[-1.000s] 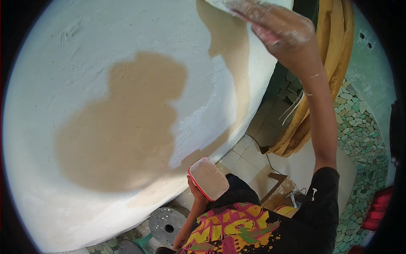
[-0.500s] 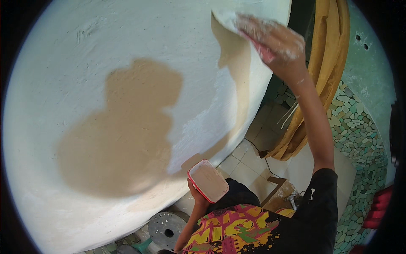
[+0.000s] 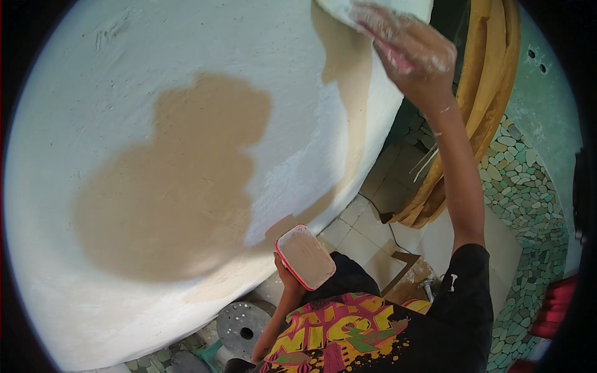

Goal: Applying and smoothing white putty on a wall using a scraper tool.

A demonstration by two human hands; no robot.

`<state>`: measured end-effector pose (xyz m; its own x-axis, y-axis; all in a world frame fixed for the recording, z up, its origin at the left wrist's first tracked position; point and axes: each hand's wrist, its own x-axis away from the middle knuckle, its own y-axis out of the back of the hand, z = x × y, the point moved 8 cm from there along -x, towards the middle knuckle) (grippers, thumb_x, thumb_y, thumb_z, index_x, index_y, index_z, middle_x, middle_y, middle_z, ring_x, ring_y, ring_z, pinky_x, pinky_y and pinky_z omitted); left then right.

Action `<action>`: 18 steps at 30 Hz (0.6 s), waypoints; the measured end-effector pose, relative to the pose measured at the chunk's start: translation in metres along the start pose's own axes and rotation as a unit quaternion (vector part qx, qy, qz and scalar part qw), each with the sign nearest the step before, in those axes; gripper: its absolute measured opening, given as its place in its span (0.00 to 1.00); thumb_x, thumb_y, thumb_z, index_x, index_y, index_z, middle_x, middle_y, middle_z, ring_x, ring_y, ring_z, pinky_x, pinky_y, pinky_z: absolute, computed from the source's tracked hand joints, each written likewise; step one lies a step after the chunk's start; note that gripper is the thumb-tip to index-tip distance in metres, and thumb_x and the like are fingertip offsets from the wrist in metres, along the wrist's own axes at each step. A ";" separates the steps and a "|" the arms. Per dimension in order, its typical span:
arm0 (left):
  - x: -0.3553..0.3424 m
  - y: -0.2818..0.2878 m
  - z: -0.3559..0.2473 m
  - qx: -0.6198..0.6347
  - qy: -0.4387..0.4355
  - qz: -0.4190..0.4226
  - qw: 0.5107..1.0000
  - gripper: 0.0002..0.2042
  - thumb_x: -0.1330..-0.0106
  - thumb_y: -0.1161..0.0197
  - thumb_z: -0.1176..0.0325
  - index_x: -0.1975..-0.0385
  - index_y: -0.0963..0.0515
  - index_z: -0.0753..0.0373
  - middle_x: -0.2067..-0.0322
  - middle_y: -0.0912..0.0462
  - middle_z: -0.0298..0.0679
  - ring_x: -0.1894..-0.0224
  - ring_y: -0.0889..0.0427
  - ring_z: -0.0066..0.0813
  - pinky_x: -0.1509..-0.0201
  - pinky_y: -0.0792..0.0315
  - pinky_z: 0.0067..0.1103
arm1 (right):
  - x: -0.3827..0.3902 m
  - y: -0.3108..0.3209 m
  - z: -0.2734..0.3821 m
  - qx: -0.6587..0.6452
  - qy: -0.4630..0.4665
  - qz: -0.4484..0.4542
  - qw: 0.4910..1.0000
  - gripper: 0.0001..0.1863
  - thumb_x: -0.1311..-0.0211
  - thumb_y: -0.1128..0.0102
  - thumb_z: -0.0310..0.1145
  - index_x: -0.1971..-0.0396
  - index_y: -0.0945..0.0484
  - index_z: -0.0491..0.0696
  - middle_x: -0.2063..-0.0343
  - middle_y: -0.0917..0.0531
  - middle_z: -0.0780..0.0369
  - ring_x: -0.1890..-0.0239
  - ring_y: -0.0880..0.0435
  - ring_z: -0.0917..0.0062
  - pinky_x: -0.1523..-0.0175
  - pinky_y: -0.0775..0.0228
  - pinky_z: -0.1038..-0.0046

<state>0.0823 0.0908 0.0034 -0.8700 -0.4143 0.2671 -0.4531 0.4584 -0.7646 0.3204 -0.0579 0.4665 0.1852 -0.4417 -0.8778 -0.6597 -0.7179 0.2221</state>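
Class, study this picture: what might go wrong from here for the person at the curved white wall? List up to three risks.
1. The left hand alone holds the red-rimmed rectangular container, so a tilt might spill its beige paste onto the black printed shirt.
2. The white-smeared right hand might lose its grip on the flat pink-and-white tool.
3. A broad shadow crosses the curved white wall, perhaps hiding uneven spots.

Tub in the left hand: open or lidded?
Open: nothing covers the tub; its pale, smeared inside shows. Fill level: cannot tell.
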 end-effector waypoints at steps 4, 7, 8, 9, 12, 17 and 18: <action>0.004 0.004 0.009 0.061 0.031 0.053 0.996 0.38 0.26 0.62 0.32 0.28 0.36 0.56 0.35 0.26 0.44 0.36 0.24 0.46 0.31 0.31 0.42 | 0.036 -0.011 0.039 -0.070 0.053 0.001 0.996 0.23 0.50 0.25 0.35 0.49 0.13 0.62 0.50 0.12 0.67 0.53 0.11 0.73 0.54 0.16 0.72; 0.003 0.013 0.012 0.061 0.030 0.040 0.997 0.38 0.26 0.61 0.32 0.28 0.36 0.56 0.35 0.26 0.43 0.36 0.24 0.46 0.31 0.31 0.43 | 0.062 -0.015 0.051 -0.133 0.006 0.069 0.989 0.24 0.51 0.25 0.32 0.49 0.13 0.60 0.51 0.12 0.67 0.51 0.11 0.70 0.53 0.16 0.72; 0.003 0.009 0.011 0.061 0.030 0.038 0.997 0.38 0.26 0.61 0.32 0.28 0.36 0.56 0.35 0.26 0.43 0.36 0.24 0.46 0.31 0.31 0.43 | 0.073 -0.012 0.052 -0.135 0.005 0.070 0.988 0.24 0.51 0.25 0.32 0.49 0.13 0.60 0.51 0.12 0.67 0.51 0.11 0.70 0.53 0.16 0.72; 0.002 0.004 0.006 0.063 0.018 0.027 0.998 0.36 0.25 0.60 0.34 0.30 0.34 0.56 0.38 0.24 0.43 0.38 0.22 0.45 0.34 0.28 0.42 | 0.085 -0.017 0.049 -0.189 -0.035 0.104 0.976 0.24 0.50 0.26 0.28 0.49 0.13 0.58 0.51 0.12 0.66 0.51 0.11 0.69 0.52 0.16 0.71; 0.005 -0.005 -0.005 0.051 -0.006 0.004 0.999 0.34 0.25 0.59 0.36 0.31 0.33 0.56 0.40 0.22 0.43 0.40 0.21 0.44 0.36 0.26 0.42 | 0.112 -0.018 0.054 -0.275 -0.143 0.115 0.944 0.25 0.49 0.31 0.19 0.48 0.14 0.53 0.50 0.12 0.62 0.51 0.11 0.66 0.49 0.17 0.69; 0.005 -0.004 -0.013 0.006 -0.024 -0.020 0.999 0.33 0.24 0.60 0.36 0.31 0.34 0.55 0.40 0.23 0.41 0.40 0.21 0.43 0.36 0.26 0.42 | 0.124 -0.016 0.052 -0.312 -0.327 -0.020 0.892 0.28 0.48 0.40 0.12 0.46 0.15 0.47 0.49 0.13 0.57 0.49 0.12 0.60 0.43 0.19 0.65; 0.005 0.000 -0.010 0.030 -0.014 -0.017 0.999 0.33 0.24 0.60 0.36 0.31 0.33 0.55 0.40 0.23 0.40 0.41 0.20 0.43 0.36 0.25 0.42 | 0.115 -0.016 0.054 -0.282 -0.316 -0.048 0.904 0.28 0.48 0.39 0.13 0.45 0.16 0.47 0.47 0.14 0.57 0.46 0.14 0.58 0.41 0.21 0.64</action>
<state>0.0761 0.0969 0.0106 -0.8480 -0.4517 0.2773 -0.4692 0.3963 -0.7892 0.3128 -0.0678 0.3391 -0.3494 -0.0948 -0.9322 -0.1526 -0.9758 0.1564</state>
